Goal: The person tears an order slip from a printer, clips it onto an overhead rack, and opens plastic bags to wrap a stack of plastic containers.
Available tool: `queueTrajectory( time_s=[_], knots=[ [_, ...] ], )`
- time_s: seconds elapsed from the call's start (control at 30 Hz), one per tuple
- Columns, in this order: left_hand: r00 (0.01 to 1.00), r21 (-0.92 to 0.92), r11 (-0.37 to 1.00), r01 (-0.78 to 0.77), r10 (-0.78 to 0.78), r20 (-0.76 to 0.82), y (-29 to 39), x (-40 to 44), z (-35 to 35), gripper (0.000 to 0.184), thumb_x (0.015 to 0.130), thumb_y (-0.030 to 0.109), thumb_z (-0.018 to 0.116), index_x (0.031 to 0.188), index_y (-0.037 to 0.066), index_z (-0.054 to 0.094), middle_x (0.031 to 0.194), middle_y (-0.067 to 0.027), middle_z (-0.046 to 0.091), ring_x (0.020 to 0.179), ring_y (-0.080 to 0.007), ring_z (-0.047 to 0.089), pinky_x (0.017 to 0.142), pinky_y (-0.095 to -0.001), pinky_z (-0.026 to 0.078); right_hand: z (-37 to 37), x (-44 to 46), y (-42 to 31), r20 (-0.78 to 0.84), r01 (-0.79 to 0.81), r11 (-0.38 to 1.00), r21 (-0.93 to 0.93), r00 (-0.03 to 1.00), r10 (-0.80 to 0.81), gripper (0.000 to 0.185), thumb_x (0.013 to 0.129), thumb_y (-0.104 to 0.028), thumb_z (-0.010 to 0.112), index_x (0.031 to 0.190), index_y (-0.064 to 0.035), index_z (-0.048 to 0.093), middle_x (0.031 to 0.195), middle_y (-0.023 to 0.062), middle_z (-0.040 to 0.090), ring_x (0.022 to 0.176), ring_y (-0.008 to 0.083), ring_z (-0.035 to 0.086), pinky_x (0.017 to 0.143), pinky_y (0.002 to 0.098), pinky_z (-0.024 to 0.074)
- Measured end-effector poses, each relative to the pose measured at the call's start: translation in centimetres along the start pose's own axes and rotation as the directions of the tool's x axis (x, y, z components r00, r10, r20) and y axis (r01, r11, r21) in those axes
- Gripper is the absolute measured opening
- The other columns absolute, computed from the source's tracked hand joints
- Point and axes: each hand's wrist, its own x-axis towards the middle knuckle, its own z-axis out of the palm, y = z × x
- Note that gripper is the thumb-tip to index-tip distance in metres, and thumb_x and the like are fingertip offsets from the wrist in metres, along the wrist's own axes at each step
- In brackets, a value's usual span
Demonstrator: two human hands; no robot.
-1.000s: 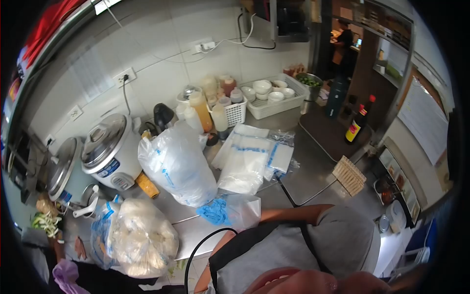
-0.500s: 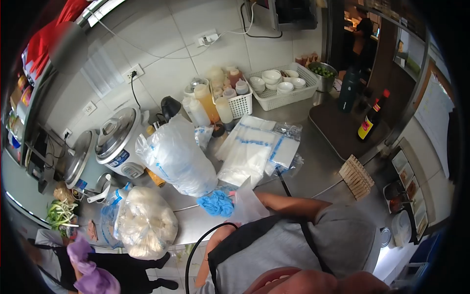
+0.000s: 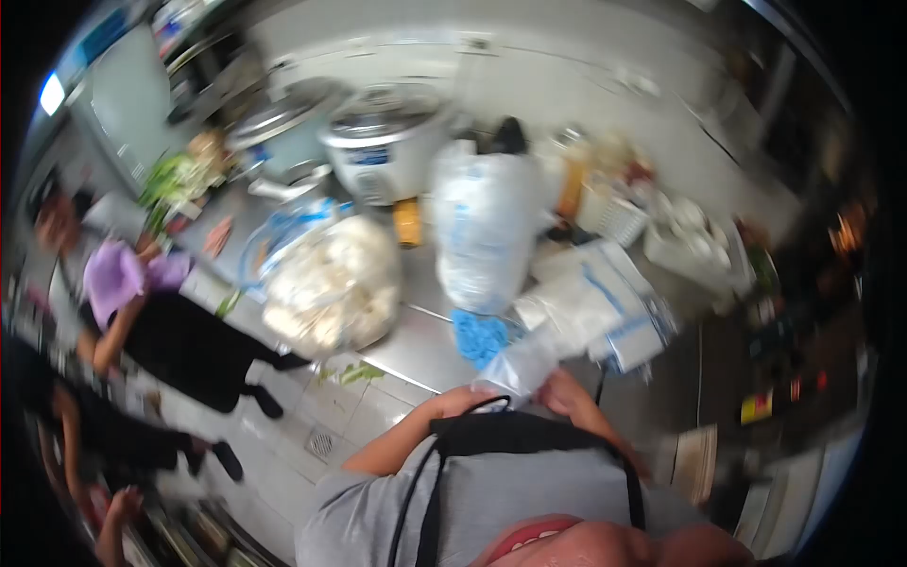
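A clear plastic bag (image 3: 521,367) is stretched between my hands at the front edge of the steel counter. My left hand (image 3: 461,401) is closed on one side of it, fingers partly hidden. On its other side, my right hand (image 3: 565,391) grips the bag with curled fingers. Just beyond lies a crumpled blue plastic bundle (image 3: 480,337). A tall, full whitish bag (image 3: 487,227) with blue print stands behind that. To the left sits a large clear bag of pale pieces (image 3: 333,288). Flat stacked plastic bags (image 3: 590,293) lie to the right.
Two rice cookers (image 3: 385,128) stand along the wall. Sauce bottles (image 3: 574,184) and a white basket of bowls (image 3: 694,246) are at the back right. Green vegetables (image 3: 179,184) lie at the far left. A co-worker (image 3: 179,331) holding purple cloth stands left, with another person nearer.
My view has swung left and is blurred. My left hand has come into sight at the bag, which now stretches between both hands. More of the co-workers and floor shows.
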Motion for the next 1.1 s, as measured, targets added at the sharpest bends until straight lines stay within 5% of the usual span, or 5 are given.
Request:
queueTrajectory(
  time_s=[0.03,0.47,0.57,0.7,1.1],
  knots=[
    [0.991,-0.247,0.96,0.135,-0.124,0.059,-1.7,1.0,-0.4,0.043,0.082,0.035,0.046,0.109,0.001,0.049,0.107,-0.0098,0.051,0.1,-0.0159,0.046,0.088,-0.0284,0.032,-0.5,-0.4,0.0,0.054,-0.03,0.999,0.01,0.998,0.03,0.02,0.082,-0.012,0.046,0.101,-0.0085,0.046,0.081,0.0032,0.054,0.063,0.0147,0.052,0.053,0.0295,0.0441],
    [0.943,0.064,0.96,0.274,-0.255,-0.214,1.1,-0.4,-2.8,0.051,0.083,0.044,0.039,0.115,0.004,0.043,0.104,-0.0116,0.051,0.097,-0.0215,0.045,0.084,-0.0328,0.036,2.9,-1.0,-1.0,-0.172,-0.046,0.994,-0.103,0.985,0.027,0.015,0.077,-0.008,0.051,0.091,-0.0054,0.048,0.067,0.001,0.049,0.054,0.0123,0.047,0.049,0.0254,0.0409],
    [0.96,-0.407,0.903,-0.139,0.022,-0.28,-0.7,0.5,-4.5,0.046,0.086,0.038,0.036,0.119,0.007,0.039,0.103,-0.0128,0.051,0.099,-0.023,0.047,0.082,-0.0354,0.04,0.8,-0.3,-0.2,-0.233,0.171,0.975,-0.144,0.951,-0.202,0.014,0.077,-0.007,0.05,0.09,-0.0053,0.047,0.068,0.0002,0.047,0.057,0.0112,0.047,0.052,0.0235,0.0397],
    [0.918,-0.737,0.65,-0.186,-0.153,-0.366,2.6,-1.0,-5.7,0.036,0.087,0.029,0.035,0.114,0.007,0.042,0.1,-0.0106,0.052,0.088,-0.0213,0.053,0.077,-0.0353,0.046,2.5,0.2,-3.4,-0.326,0.343,0.846,-0.409,0.811,-0.487,0.011,0.076,-0.005,0.051,0.086,-0.004,0.049,0.073,-0.0017,0.047,0.066,0.0065,0.043,0.059,0.0188,0.0352],
    [0.688,-0.542,0.65,-0.532,-0.042,-0.725,6.8,-4.1,-9.4,0.026,0.086,0.019,0.035,0.106,0.005,0.045,0.089,-0.0105,0.055,0.079,-0.0209,0.053,0.068,-0.0325,0.044,8.0,1.1,-5.2,-0.018,0.328,0.885,-0.33,0.935,-0.354,0.044,0.076,0.0,0.045,0.118,-0.006,0.032,0.087,0.005,0.049,0.075,0.011,0.049,0.067,0.022,0.0402]
  ],
)
